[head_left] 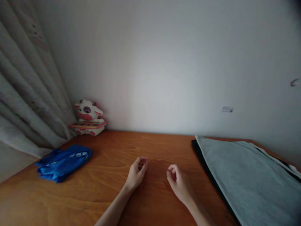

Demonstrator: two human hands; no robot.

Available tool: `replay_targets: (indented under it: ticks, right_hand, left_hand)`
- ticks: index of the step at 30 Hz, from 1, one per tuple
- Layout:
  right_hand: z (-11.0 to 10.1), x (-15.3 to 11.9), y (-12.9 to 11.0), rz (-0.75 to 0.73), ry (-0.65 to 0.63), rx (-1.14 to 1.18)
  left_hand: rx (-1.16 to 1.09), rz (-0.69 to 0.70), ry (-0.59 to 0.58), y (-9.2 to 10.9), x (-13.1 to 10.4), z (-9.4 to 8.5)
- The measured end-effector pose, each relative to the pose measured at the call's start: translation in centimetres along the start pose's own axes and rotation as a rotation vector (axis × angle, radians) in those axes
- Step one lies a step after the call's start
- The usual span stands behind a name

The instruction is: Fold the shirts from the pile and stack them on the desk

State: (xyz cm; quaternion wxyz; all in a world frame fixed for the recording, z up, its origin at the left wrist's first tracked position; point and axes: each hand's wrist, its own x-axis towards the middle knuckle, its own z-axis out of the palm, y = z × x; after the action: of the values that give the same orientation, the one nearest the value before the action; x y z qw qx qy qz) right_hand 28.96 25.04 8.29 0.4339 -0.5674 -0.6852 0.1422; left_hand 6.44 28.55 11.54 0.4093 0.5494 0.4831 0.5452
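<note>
My left hand (137, 172) is over the brown wooden table, its fingers loosely curled in toward the thumb, and nothing shows in the hollow between them. A short gap away, my right hand (179, 182) is curled in much the same way, thumb close to the bent index finger, with no object visible in it. The two hands are apart, facing each other. Nearest to my right hand lies a grey-green cloth (242, 169) spread flat with a black layer under its left edge. A crumpled blue cloth item (64, 161) with white lettering lies left of my left hand.
A toy cow with a keyboard (89, 117) stands in the back left corner. A pale curtain (30, 84) hangs along the left side. Behind the wooden table (150, 146) rises a white wall with a small label (227, 109) and a hook-like piece (295, 82).
</note>
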Motion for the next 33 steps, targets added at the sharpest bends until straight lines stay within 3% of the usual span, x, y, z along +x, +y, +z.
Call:
replay_targets:
  ticks: [4,7,10,13,16,21,33]
  right_hand:
    - [0.1,-0.1,0.7,0.006,-0.025,0.044]
    - [0.0,0.0,1.2,0.044,-0.058,0.093]
    - [-0.1,0.0,1.4,0.057,-0.091,0.091]
    - [-0.1,-0.1,1.4,0.054,-0.120,0.069]
    - [-0.2,-0.3,1.2,0.046,-0.155,0.061]
    - [-0.6,-0.5,0.7,0.024,-0.193,0.060]
    - [-0.9,-0.6,0.4,0.023,-0.213,0.020]
  left_hand:
    - [-0.186,-0.079,0.191,-0.5,0.8,-0.8]
    - [-0.403,-0.131,0.362,-1.1,1.7,-2.7]
    - [-0.648,-0.127,0.562,-1.2,2.8,-6.3]
    - [-0.872,-0.088,0.756,-0.8,3.4,-10.9]
    - [-1.047,-0.032,0.885,-0.2,3.4,-15.1]
    - [-1.194,0.053,0.965,0.6,3.0,-18.7]
    - [-1.073,0.090,0.988,-1.3,3.4,-20.8]
